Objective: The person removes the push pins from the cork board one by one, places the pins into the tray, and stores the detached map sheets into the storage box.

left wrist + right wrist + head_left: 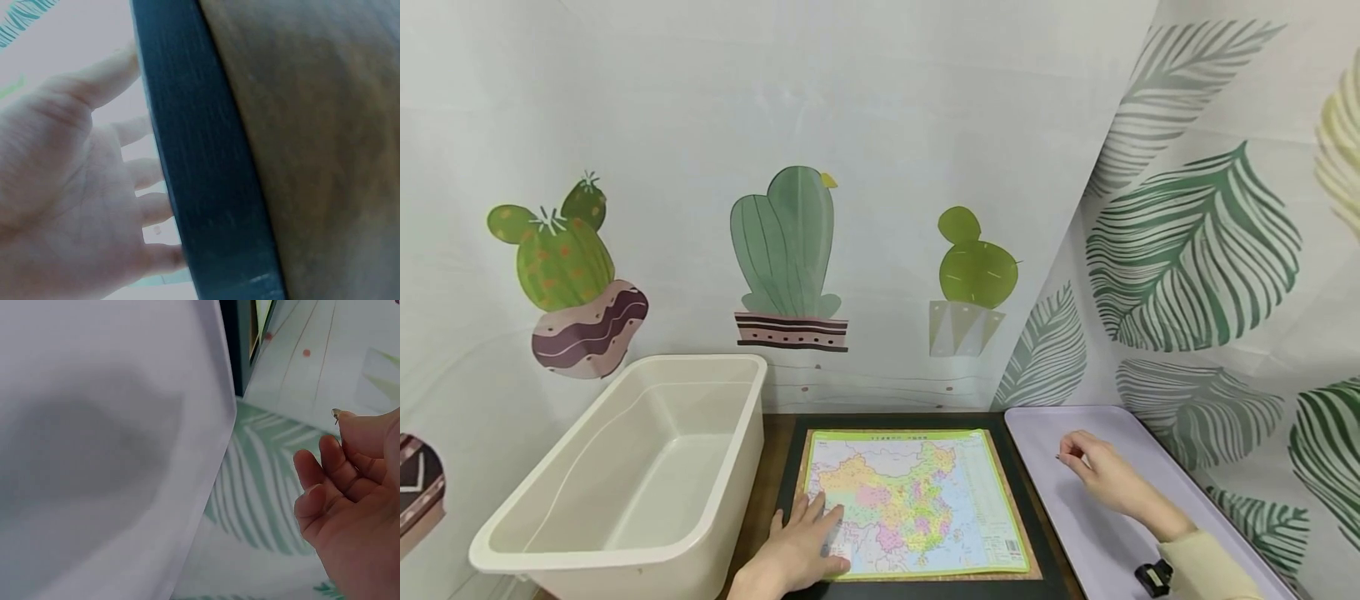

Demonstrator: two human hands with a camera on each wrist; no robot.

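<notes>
A colourful map of China (887, 500) with a lime-green border lies on a cork board (1026, 558) in a black frame (1022, 483). My left hand (797, 546) rests with spread, straight fingers on the map's lower left part and the frame. In the left wrist view, the palm (75, 187) is seen beside the frame's black edge (200, 150). Over the lilac tray (1060, 492), my right hand (1105, 475) is raised. Between its thumb and a finger it pinches a small metallic thumbtack (336, 415), whose short point hangs downward.
A large cream plastic tub (722, 533) stands left of the board. Brown wood tabletop (767, 483) shows between them. Behind everything hangs a pale cloth (880, 167) printed with cacti and leaves. A small black device (1153, 577) sits at my right wrist.
</notes>
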